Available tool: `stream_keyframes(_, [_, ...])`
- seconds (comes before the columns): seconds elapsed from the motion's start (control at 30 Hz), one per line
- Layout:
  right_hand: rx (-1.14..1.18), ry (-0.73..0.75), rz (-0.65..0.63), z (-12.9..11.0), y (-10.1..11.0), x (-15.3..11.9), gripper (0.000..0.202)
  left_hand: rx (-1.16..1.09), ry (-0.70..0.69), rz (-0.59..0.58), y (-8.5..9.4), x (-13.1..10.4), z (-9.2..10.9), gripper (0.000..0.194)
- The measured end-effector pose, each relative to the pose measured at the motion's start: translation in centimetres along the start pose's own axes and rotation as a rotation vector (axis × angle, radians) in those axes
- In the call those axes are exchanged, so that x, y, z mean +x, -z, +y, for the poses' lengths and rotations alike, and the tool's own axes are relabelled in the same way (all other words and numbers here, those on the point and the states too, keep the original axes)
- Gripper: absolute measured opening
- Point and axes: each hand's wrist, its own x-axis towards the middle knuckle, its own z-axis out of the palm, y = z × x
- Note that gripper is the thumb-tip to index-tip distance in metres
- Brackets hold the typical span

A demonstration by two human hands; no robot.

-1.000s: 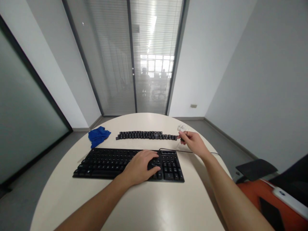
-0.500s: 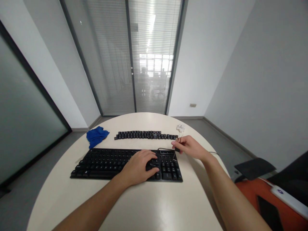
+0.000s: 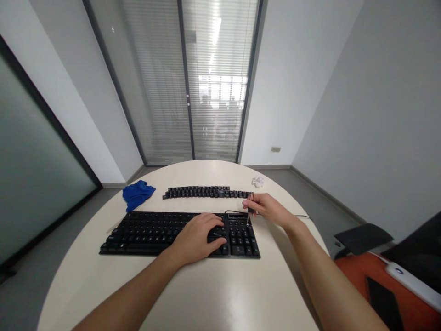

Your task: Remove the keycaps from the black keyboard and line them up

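Holding tool [image 3: 251, 210], right hand [image 3: 267, 207] at keyboard [image 3: 148, 230] edge

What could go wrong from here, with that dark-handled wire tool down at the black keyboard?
The thin wire end of the dark-handled tool in the right hand is at the upper right of the black plastic keyboard; it might slip and scratch a key.

The small black loose keycaps reach almost to that hand, so a knock could scatter them.

The left hand rests on the keyboard and might nudge it.
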Motion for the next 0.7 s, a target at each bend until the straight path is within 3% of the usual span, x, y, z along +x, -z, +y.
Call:
stream_keyframes(0.5, [0.163, -0.032, -0.096, 0.8, -1.1, 0.7, 0.054, 0.070, 0.002, -0.030, 0.0, 0.0, 0.1, 0.031])
stream_keyframes(0.7, [0.219, -0.088, -0.095, 1.1, -1.3, 1.0, 0.057, 0.072, -0.018, -0.057, 0.3, 0.1, 0.4, 0.042])
